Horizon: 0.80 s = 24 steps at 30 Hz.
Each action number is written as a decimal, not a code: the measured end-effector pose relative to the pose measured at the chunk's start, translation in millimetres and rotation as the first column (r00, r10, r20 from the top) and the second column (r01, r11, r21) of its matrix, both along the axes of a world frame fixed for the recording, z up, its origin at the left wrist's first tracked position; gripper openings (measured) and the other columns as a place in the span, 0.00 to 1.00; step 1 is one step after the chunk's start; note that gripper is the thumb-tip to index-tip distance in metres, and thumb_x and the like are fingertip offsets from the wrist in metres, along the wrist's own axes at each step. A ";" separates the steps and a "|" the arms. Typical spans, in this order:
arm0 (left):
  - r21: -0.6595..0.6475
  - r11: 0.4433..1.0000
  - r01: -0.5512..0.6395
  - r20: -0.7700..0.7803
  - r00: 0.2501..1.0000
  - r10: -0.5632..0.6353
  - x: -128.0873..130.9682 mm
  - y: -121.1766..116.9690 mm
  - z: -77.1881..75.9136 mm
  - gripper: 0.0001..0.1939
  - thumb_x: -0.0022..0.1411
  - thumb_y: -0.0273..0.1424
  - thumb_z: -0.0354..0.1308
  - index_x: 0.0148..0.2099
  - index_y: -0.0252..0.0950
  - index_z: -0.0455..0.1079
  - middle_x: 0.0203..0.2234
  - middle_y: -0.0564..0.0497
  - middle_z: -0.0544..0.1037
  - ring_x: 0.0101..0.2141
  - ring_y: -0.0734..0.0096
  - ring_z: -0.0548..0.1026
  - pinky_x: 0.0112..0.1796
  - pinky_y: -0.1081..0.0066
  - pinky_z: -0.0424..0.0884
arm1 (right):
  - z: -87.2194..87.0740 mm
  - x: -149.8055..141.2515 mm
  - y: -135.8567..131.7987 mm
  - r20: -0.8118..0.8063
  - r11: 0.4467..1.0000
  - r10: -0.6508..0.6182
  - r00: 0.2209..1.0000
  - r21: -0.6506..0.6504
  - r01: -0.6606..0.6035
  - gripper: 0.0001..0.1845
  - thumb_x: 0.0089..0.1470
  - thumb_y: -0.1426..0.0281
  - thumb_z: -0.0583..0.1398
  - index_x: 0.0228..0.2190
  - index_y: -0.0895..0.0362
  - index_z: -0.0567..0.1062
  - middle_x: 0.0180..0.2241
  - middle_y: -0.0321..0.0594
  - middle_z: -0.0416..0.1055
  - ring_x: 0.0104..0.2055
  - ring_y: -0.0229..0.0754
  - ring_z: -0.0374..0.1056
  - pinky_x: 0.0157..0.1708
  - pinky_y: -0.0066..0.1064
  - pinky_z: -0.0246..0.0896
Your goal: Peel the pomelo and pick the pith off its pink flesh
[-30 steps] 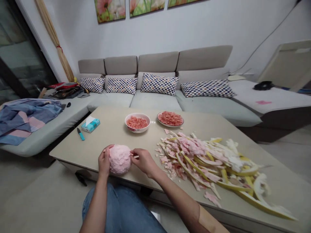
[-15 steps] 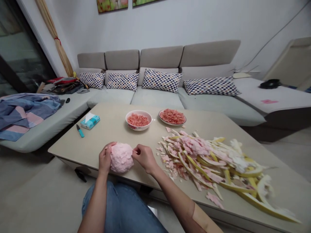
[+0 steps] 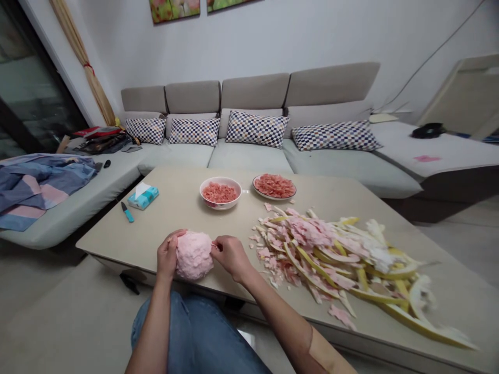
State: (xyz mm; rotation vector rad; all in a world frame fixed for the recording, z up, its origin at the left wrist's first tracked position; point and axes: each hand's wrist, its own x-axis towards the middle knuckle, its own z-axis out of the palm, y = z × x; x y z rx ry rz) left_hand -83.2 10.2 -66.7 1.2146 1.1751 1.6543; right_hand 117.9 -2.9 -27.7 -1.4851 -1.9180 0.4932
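Note:
A peeled pomelo [image 3: 194, 255], round and covered in rough pale pink pith, is held over the near edge of the table. My left hand [image 3: 168, 255] is wrapped round its left side, the fingers partly hidden behind the fruit. At its right side my right hand [image 3: 231, 255] pinches a bit of pith between thumb and forefinger. Farther back stand a white bowl [image 3: 220, 206] of pink pomelo pulp [image 3: 219, 192] and a dark-rimmed plate [image 3: 273, 197] piled with more pulp pieces [image 3: 274, 185].
A large heap of yellow pomelo peel [image 3: 362, 280] and pith scraps [image 3: 312, 231] spreads over the table's right part. On the left lie a small knife [image 3: 127, 213] and a blue tissue pack [image 3: 143, 197]. A sofa [image 3: 249, 155] with checked cushions stands behind the table.
The view has shifted slightly. Both hands keep nearly the same place on the pomelo, with the right still pinching at its right side.

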 end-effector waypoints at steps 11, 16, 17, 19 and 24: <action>0.044 0.999 -0.024 -0.063 0.998 0.026 0.1 -0.2 2.2 0.20 0.60 0.45 0.56 0.40 0.33 0.78 0.42 0.42 0.81 0.47 0.59 0.76 0.52 0.61 0.68 | -30.7 6.4 13.1 -0.611 0.906 -0.291 0.736 -0.424 0.007 0.04 0.44 0.73 0.61 0.21 0.59 0.75 0.19 0.36 0.73 0.22 0.37 0.69 0.25 0.25 0.64; 0.018 0.999 -0.029 0.004 1.000 0.029 -4.4 -2.1 -4.0 0.22 0.60 0.46 0.55 0.43 0.32 0.78 0.44 0.41 0.80 0.49 0.57 0.75 0.53 0.61 0.68 | -35.0 7.9 15.0 -0.640 0.876 -0.317 0.700 -0.481 -0.044 0.05 0.47 0.70 0.59 0.24 0.59 0.75 0.21 0.37 0.75 0.23 0.37 0.71 0.29 0.28 0.70; 0.017 1.000 -0.026 0.008 1.000 0.025 -4.8 -2.0 -4.9 0.23 0.60 0.47 0.55 0.43 0.32 0.77 0.44 0.41 0.80 0.49 0.57 0.75 0.53 0.61 0.68 | -36.8 7.7 15.3 -0.638 0.875 -0.322 0.699 -0.483 -0.038 0.06 0.47 0.70 0.59 0.25 0.59 0.75 0.21 0.37 0.75 0.23 0.37 0.71 0.29 0.28 0.70; 0.020 1.000 -0.023 0.005 1.000 0.023 -4.6 -1.5 -5.6 0.24 0.60 0.48 0.56 0.43 0.32 0.78 0.44 0.41 0.80 0.48 0.57 0.76 0.53 0.61 0.68 | -41.5 6.9 17.1 -0.625 0.879 -0.329 0.708 -0.476 -0.012 0.07 0.48 0.70 0.59 0.25 0.60 0.76 0.21 0.37 0.75 0.23 0.37 0.71 0.28 0.28 0.70; 0.059 0.997 -0.043 -0.061 0.997 0.046 -1.9 -0.5 -3.3 0.24 0.60 0.48 0.55 0.42 0.33 0.78 0.44 0.41 0.80 0.49 0.58 0.75 0.54 0.60 0.67 | -51.5 0.9 28.2 -0.554 0.906 -0.337 0.761 -0.411 0.102 0.08 0.45 0.71 0.60 0.25 0.60 0.78 0.21 0.39 0.75 0.24 0.39 0.71 0.27 0.26 0.64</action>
